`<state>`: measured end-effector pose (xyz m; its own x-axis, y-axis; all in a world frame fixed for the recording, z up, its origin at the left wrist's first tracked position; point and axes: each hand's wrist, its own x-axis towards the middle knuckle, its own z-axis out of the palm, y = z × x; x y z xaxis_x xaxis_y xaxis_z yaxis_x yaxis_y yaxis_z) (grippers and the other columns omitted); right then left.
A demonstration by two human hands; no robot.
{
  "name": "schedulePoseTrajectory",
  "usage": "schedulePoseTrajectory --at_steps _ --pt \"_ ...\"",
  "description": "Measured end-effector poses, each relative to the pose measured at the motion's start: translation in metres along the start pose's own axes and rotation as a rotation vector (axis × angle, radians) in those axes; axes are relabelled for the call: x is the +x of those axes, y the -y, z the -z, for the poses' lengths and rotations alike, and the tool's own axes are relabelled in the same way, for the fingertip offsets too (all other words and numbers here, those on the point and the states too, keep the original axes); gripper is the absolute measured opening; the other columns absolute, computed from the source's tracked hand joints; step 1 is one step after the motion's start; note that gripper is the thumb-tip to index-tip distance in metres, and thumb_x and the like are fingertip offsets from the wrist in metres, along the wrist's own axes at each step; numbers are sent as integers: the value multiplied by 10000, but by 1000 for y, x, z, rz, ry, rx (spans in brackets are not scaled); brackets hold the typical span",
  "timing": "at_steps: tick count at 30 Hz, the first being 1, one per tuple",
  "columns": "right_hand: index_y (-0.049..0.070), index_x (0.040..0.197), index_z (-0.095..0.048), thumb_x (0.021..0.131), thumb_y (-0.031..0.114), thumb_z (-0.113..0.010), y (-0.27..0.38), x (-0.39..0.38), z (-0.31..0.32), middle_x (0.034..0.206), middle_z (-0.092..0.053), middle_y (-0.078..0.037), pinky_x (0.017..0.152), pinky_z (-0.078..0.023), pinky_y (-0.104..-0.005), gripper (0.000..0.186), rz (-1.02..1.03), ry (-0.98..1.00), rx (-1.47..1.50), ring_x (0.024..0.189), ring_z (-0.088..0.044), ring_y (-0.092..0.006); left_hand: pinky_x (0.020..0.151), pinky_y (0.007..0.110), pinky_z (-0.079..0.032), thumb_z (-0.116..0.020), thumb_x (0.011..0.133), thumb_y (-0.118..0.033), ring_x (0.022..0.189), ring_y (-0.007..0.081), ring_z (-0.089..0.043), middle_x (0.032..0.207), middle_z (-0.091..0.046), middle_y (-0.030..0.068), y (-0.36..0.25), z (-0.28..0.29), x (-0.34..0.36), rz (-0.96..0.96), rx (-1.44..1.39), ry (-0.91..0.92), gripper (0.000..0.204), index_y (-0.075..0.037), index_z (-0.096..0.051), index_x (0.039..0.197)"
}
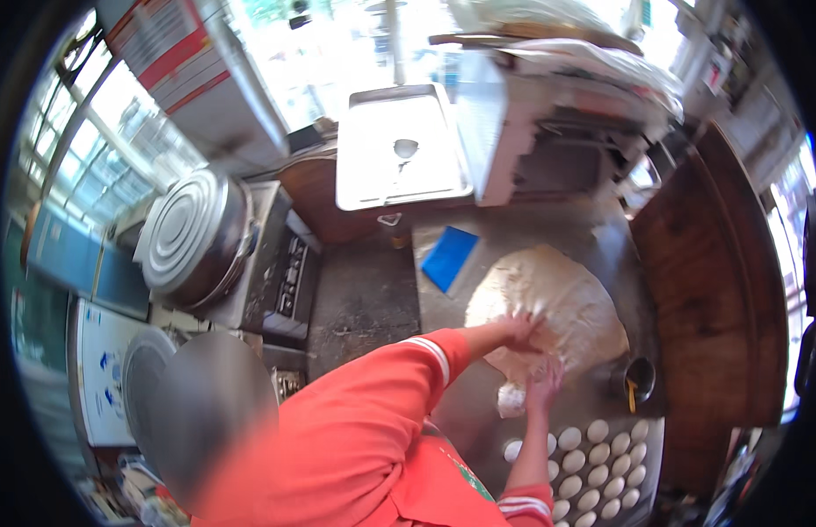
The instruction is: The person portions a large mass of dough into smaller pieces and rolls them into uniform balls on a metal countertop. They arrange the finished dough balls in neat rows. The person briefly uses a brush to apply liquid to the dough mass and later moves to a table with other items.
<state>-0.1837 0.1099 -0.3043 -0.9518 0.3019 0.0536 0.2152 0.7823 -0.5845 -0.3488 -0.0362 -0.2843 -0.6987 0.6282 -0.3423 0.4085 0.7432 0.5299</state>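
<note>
A broad, pale slab of dough (570, 294) lies spread on a metal worktop (460, 422). My left hand (522, 331) lies on its near part, fingers spread and pressing into the surface. Closer to me, my right hand (545, 378) rests at the dough's near edge with its fingers stretched out. Beside that hand a small lump of dough (511, 400) sticks out from the slab. A blue flat sheet, like a dough scraper (450, 256), lies left of the slab. To its right stands a metal cup (641, 373) with a yellow-orange handle (632, 397) leaning out.
Rows of pale round dough pieces (598, 430) sit at the lower right. A wooden board (711, 307) stands along the right side. At the back are a metal tray (403, 145) and a box-like oven (557, 158). A large lidded pot (197, 237) stands on a stove at left.
</note>
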Motion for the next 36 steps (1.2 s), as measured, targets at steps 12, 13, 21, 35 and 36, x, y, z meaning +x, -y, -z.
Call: schedulePoseTrajectory --at_steps 12,13,21,35,36 --pt "25 948 -705 857 132 -663 173 -212 -66 929 -667 -129 741 -537 -337 147 -89 313 356 811 -672 -230 880 503 -502 -632 870 -368 1069 313 -646 1199 -671 115 272 -38 -519 627 11 708 408 -80 -694 1152" --pt "0 997 -702 862 135 -670 184 -209 -82 918 -691 -108 725 -533 -304 193 -16 361 378 787 -660 -157 944 438 -490 -667 854 -404 1126 316 -623 1176 -679 130 289 -32 -554 607 -19 643 464 -81 -679 1187" --pt "7 1032 -691 887 140 -667 358 -145 -159 925 -707 -114 739 -531 -307 198 534 703 262 817 -662 -155 929 401 -504 -675 865 -390 1080 326 -638 1162 -663 192 408 -14 -643 946 -520 -664 509 -15 -618 1204" --pt "19 1176 -590 798 359 -746 505 199 -296 1119 -634 -220 911 -493 -423 531 310 89 -70 1071 -597 -373 843 399 -538 -693 836 -327 935 305 -686 1008 -704 180 424 -86 -619 1053 -594 -885 419 -28 -666 1129" --pt "3 1200 -562 794 365 -750 502 217 -307 1141 -628 -231 928 -488 -427 575 325 28 -162 1095 -590 -375 842 398 -536 -687 834 -331 933 304 -686 1000 -706 183 424 -103 -631 1076 -628 -871 412 -25 -675 1110"
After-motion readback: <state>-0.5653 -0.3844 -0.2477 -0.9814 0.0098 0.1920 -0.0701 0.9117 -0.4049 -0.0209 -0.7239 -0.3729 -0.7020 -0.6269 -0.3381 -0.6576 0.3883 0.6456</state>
